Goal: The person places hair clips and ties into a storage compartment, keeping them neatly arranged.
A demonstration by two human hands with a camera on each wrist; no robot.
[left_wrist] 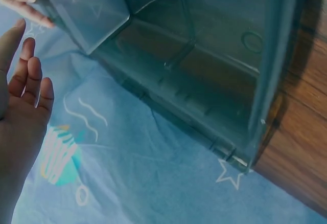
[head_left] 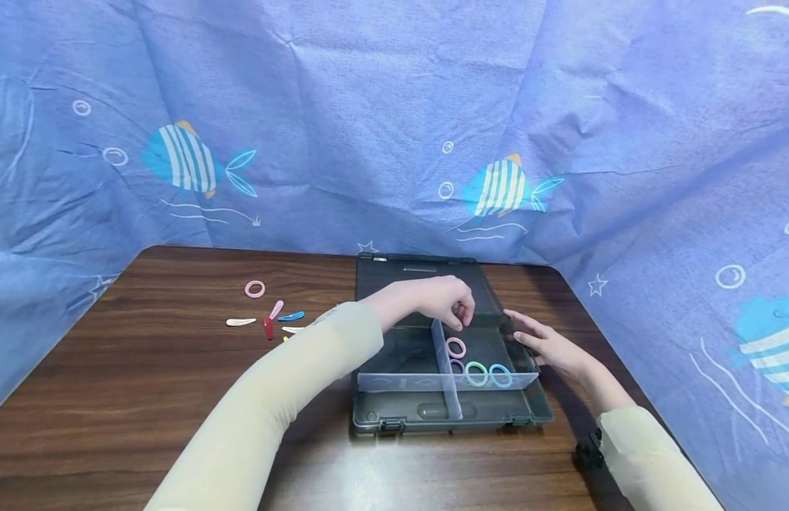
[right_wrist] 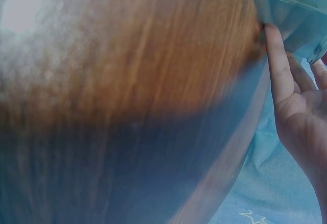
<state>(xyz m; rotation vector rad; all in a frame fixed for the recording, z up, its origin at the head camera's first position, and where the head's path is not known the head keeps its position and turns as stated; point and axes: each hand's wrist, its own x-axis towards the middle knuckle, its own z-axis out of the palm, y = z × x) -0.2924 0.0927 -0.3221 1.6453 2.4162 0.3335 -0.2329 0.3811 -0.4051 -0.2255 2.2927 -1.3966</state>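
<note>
A dark translucent plastic case (head_left: 452, 424) lies with its lid (head_left: 401, 273) folded back, split by clear dividers (head_left: 401, 383). In its right-hand compartment are a pink hair tie (head_left: 455, 348), a purple hair tie (head_left: 457, 367), a green hair tie (head_left: 476, 374) and a blue hair tie (head_left: 500, 376). My left hand (head_left: 442, 298) hovers above that compartment, fingers loosely bent, nothing between them. In the left wrist view its fingers (left_wrist: 34, 75) are spread apart from the thumb. At the case's right side, my right hand (head_left: 550, 348) touches the wall with extended fingers (right_wrist: 278, 65).
On the left of the wooden table (head_left: 145, 397) lie another pink hair tie (head_left: 255, 289) and several snap hair clips, among them a white clip (head_left: 241, 322), a red clip (head_left: 268, 327) and a blue clip (head_left: 291, 316). A blue fish-print cloth (head_left: 369, 142) hangs behind.
</note>
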